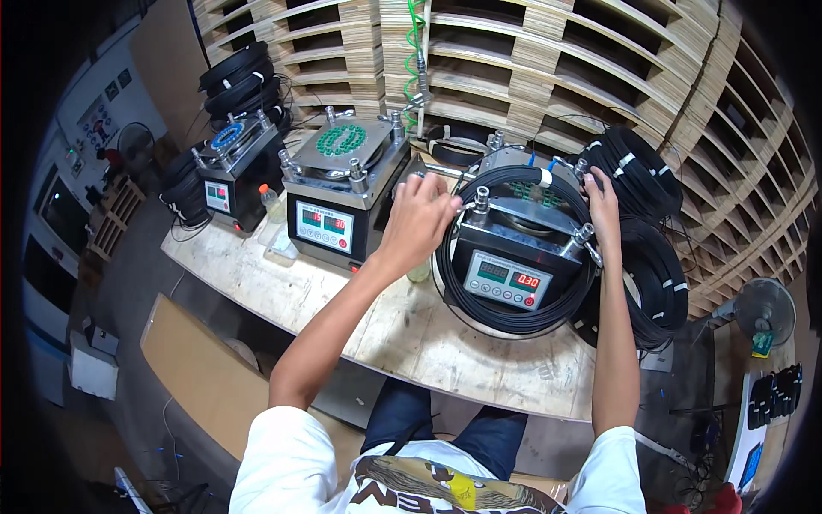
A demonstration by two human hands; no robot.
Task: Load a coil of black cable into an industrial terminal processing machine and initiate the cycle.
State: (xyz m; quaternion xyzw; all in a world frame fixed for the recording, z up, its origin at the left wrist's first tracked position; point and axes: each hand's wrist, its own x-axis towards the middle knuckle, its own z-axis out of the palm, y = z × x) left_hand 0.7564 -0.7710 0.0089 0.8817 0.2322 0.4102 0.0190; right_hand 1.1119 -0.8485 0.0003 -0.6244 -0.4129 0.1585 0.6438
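Note:
On the wooden bench, a polishing machine (pixel 522 233) with a small display panel (pixel 508 280) stands in front of me. A coil of black cable (pixel 514 324) hangs round its front, a white tie on its upper part. My left hand (pixel 419 216) is closed, its fingers bent beside the upper left clamp post (pixel 481 201) and the coil's left edge; what they grip is hidden. My right hand (pixel 603 199) has bent fingers by the right rear clamp post (pixel 581 168) and the coil's right edge; its grip is partly hidden. Green connectors (pixel 538 194) show on the machine's top.
Two similar machines stand to the left, a middle one (pixel 342 197) and a far one (pixel 231 171). More cable coils (pixel 629 171) are stacked at the right, others (pixel 238 77) at back left. Stacked pallets (pixel 488 64) rise behind the bench (pixel 411 330); a fan (pixel 765 310) stands at right.

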